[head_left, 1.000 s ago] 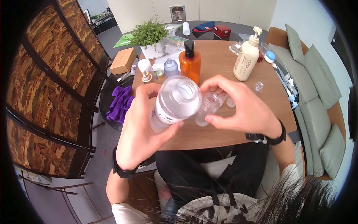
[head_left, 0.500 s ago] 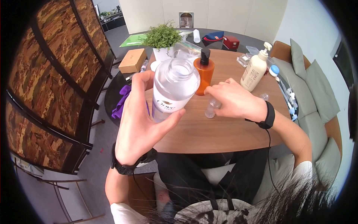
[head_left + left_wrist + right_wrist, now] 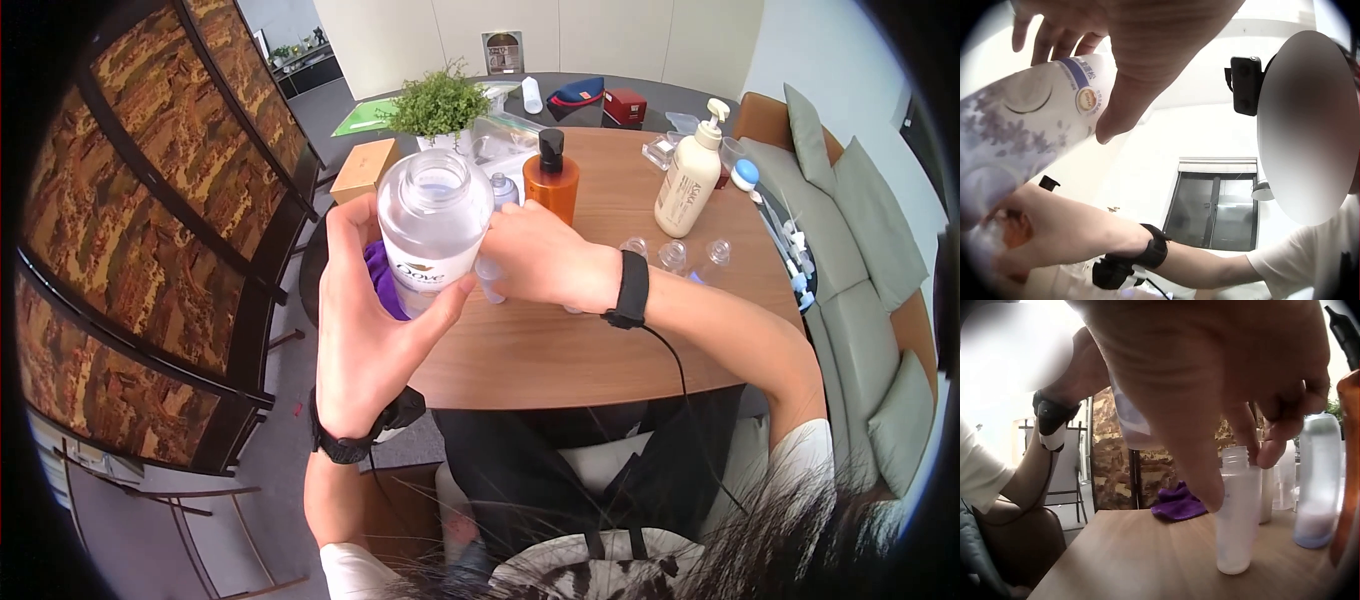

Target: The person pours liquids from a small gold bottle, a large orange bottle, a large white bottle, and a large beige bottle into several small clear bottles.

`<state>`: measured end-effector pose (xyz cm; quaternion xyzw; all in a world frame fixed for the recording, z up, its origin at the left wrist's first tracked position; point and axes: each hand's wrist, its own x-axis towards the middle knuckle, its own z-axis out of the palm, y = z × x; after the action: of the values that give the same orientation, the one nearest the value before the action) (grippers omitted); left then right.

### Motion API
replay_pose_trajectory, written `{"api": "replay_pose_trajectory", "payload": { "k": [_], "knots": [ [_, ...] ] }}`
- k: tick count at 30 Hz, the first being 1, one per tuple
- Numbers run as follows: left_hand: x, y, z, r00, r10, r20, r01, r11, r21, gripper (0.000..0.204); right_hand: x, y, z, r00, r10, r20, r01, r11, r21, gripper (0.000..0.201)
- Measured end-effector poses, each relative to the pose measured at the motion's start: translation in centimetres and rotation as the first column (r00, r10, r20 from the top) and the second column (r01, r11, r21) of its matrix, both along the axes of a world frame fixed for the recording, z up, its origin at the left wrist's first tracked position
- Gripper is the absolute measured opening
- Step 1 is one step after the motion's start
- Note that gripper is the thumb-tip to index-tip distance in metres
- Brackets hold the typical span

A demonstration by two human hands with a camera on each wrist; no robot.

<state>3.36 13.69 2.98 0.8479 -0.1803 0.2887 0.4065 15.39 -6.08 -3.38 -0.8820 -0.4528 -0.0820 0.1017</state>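
Observation:
My left hand (image 3: 365, 310) grips a large clear Dove bottle (image 3: 432, 235) with an uncapped neck, held above the table. The left wrist view shows lilac flowers printed on this bottle (image 3: 1029, 119). My right hand (image 3: 550, 255) reaches down beside it, to its right. Thumb and fingers of the right hand pinch a small frosted bottle (image 3: 1236, 525) near its threaded, uncapped neck. It is upright, its base right at the wooden tabletop. In the head view, the right hand hides most of this small bottle (image 3: 490, 280).
Several small clear bottles (image 3: 672, 258) stand right of my right hand. Behind are an amber pump bottle (image 3: 551, 188), a cream pump bottle (image 3: 690, 185) and a potted plant (image 3: 437, 105). A purple cloth (image 3: 1179, 501) lies at the table's left edge.
My right hand has let go of a small clear bottle and moved left to the small frosted one. My left hand still holds the Dove bottle, now tipped less and more upright.

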Motion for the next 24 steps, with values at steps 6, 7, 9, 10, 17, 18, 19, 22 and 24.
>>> {"api": "replay_pose_trajectory", "payload": {
  "k": [6, 7, 9, 10, 17, 18, 19, 22, 24],
  "knots": [
    [0.0, 0.0, -0.2, 1.000, -0.010, 0.009, 0.010, 1.000, -0.010, 0.074, -5.9, -3.9, 5.7, 0.986, 0.038, -0.164, 0.008, 0.963, 0.269, 0.031],
    [0.1, 0.1, -0.3, 1.000, -0.022, 0.013, 0.022, 0.999, 0.031, 0.074, -7.4, -5.1, 6.1, 0.977, 0.045, -0.210, 0.030, 0.939, 0.342, 0.032],
    [0.1, 0.1, -0.7, 0.998, -0.051, 0.025, 0.048, 0.993, 0.112, 0.074, -10.3, -7.4, 6.3, 0.954, 0.066, -0.291, 0.086, 0.874, 0.478, 0.034],
    [0.0, -0.4, -0.7, 0.994, -0.095, -0.058, 0.099, 0.993, 0.066, 0.074, -11.8, -8.5, 6.1, 0.928, 0.054, -0.370, 0.151, 0.851, 0.503, 0.036],
    [0.6, -1.7, -2.1, 0.961, -0.277, 0.008, 0.237, 0.834, 0.498, 0.084, -18.4, -12.4, -3.2, 0.763, 0.158, -0.627, 0.503, 0.464, 0.729, 0.050],
    [0.6, -2.0, -2.4, 0.957, -0.289, -0.015, 0.257, 0.826, 0.502, 0.084, -18.9, -12.3, -4.4, 0.765, 0.164, -0.623, 0.519, 0.416, 0.747, 0.050],
    [0.5, -2.3, -2.5, 0.953, -0.303, -0.025, 0.272, 0.812, 0.516, 0.081, -19.4, -12.0, -5.4, 0.734, 0.222, -0.641, 0.561, 0.333, 0.758, 0.051],
    [0.4, -3.2, -2.7, 0.942, -0.334, -0.048, 0.303, 0.775, 0.555, 0.075, -20.3, -11.6, -7.3, 0.663, 0.241, -0.709, 0.665, 0.246, 0.705, 0.050],
    [0.3, -3.5, -2.9, 0.942, -0.331, -0.055, 0.300, 0.759, 0.577, 0.075, -20.1, -11.5, -6.7, 0.772, 0.061, -0.633, 0.576, 0.352, 0.737, 0.049]
  ]
}}
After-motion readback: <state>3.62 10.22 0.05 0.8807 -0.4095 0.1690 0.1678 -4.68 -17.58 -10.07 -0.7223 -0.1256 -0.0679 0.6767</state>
